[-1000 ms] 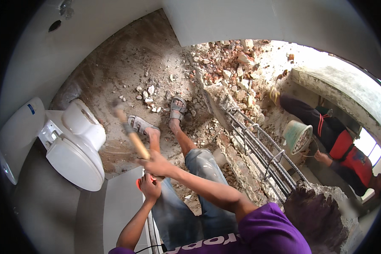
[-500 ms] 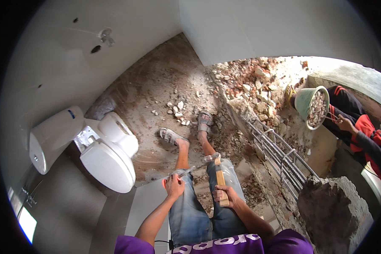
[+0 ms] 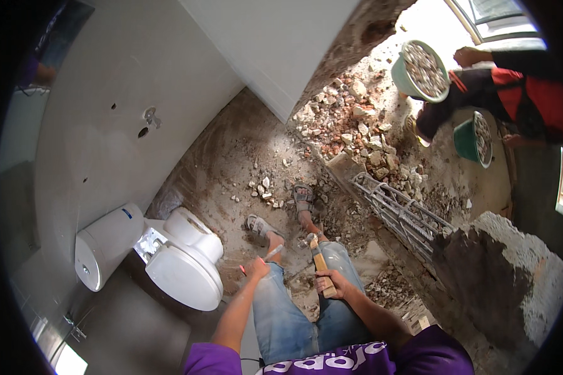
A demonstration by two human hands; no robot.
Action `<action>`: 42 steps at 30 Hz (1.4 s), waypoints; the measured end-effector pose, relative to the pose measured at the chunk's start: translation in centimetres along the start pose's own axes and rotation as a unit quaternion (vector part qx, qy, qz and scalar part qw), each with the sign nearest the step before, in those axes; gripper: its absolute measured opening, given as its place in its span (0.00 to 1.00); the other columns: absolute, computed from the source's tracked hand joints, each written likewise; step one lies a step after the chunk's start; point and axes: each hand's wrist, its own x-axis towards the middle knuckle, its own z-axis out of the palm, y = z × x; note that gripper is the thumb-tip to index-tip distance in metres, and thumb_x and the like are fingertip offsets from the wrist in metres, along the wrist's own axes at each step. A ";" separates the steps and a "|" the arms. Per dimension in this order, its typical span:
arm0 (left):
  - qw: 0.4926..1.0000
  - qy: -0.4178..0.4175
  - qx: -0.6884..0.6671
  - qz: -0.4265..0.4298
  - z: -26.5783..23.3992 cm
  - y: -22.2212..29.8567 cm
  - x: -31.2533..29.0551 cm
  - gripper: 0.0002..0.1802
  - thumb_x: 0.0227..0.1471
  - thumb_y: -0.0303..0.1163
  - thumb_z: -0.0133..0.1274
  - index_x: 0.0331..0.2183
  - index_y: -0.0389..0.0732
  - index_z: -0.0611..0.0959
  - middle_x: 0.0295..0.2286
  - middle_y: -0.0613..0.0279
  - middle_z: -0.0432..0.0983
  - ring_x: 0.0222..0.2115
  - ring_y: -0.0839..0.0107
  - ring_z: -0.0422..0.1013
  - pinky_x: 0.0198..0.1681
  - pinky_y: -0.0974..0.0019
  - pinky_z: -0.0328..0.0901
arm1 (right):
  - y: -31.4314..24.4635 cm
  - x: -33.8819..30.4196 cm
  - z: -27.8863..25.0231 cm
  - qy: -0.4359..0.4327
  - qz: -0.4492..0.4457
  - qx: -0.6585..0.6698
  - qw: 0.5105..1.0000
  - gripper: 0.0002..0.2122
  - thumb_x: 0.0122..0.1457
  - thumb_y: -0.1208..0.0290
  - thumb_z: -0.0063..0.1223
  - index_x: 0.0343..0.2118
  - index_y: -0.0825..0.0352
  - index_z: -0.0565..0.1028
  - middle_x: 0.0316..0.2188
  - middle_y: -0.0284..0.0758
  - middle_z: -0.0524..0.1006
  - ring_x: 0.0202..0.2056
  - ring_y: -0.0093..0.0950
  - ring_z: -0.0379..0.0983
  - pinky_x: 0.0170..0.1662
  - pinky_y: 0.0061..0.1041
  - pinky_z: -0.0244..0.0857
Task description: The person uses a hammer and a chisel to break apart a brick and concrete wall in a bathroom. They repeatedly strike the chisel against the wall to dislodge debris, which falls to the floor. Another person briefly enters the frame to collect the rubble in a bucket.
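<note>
My right hand (image 3: 333,283) grips the wooden handle of a hammer (image 3: 319,261), whose head points down toward the floor by my right knee. My left hand (image 3: 258,267) holds a thin metal chisel (image 3: 273,252) with a red grip end, angled toward the floor between my legs. I sit in blue jeans with sandalled feet (image 3: 303,199) stretched out over a broken-up dirt floor strewn with stone chips.
A white toilet (image 3: 169,262) stands at my left against the grey wall. A rubble pile (image 3: 356,125) and a steel rebar cage (image 3: 400,212) lie ahead right. Another person (image 3: 513,94) in red and black holds a green bucket (image 3: 422,72) of rubble; a second bucket (image 3: 472,139) stands beside.
The hammer came down from its raised position to rest by my right knee. The view swung left and back; the other person lifted the bucket higher.
</note>
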 end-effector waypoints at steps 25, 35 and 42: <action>0.802 0.043 -0.578 0.146 -17.8 -18.6 -32.9 0.16 0.53 0.33 0.54 0.17 0.41 0.71 0.12 0.66 0.64 0.12 0.75 0.64 0.15 0.72 0.60 | 13.1 2.6 3.9 -0.079 -0.208 -0.032 0.974 0.09 0.59 0.71 0.44 0.21 0.62 0.63 0.15 0.26 0.63 0.15 0.21 0.60 0.20 0.22 0.62; 0.775 0.129 -0.597 0.161 -16.3 -19.2 -37.3 0.09 0.55 0.33 0.48 0.26 0.42 0.66 0.16 0.68 0.63 0.13 0.79 0.57 0.14 0.71 0.54 | 12.1 -2.4 -1.1 -0.140 -0.415 0.001 0.899 0.07 0.59 0.69 0.42 0.25 0.64 0.64 0.14 0.32 0.64 0.15 0.27 0.63 0.20 0.26 0.65; 0.829 0.158 -0.483 0.232 -18.4 -17.9 -37.8 0.11 0.54 0.35 0.51 0.29 0.39 0.69 0.20 0.65 0.67 0.18 0.78 0.63 0.21 0.71 0.60 | 15.1 0.9 -17.9 0.316 -0.461 -0.337 0.758 0.11 0.53 0.64 0.52 0.32 0.66 0.77 0.29 0.41 0.77 0.28 0.35 0.74 0.32 0.40 0.68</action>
